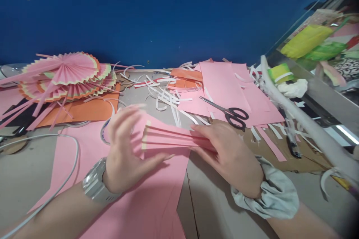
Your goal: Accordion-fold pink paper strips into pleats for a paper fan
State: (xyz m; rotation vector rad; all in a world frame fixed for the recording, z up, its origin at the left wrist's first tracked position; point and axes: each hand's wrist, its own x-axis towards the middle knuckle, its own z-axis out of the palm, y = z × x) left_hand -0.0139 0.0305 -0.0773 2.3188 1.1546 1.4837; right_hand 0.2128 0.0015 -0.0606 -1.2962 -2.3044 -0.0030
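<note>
A pleated strip of pink paper (171, 134) with a pale yellow edge at its left end is held up in front of me. My right hand (224, 153) pinches its right end between thumb and fingers, gathering the folds together. Around the left end, my left hand (126, 153) is raised with fingers apart and thumb stretched below the folds; its fingertips are blurred, and I cannot tell whether they touch the paper. Beneath both lies a large pink sheet (157, 198). Black-handled scissors (227, 112) rest open beyond my right hand.
Finished pink paper rosettes (71, 69) are piled at the left on orange paper (103, 110). White paper strips (165, 99) and pink sheets (224, 86) lie at the back. A white cable (75, 157) crosses the left side. A clear bin (336, 93) stands at right.
</note>
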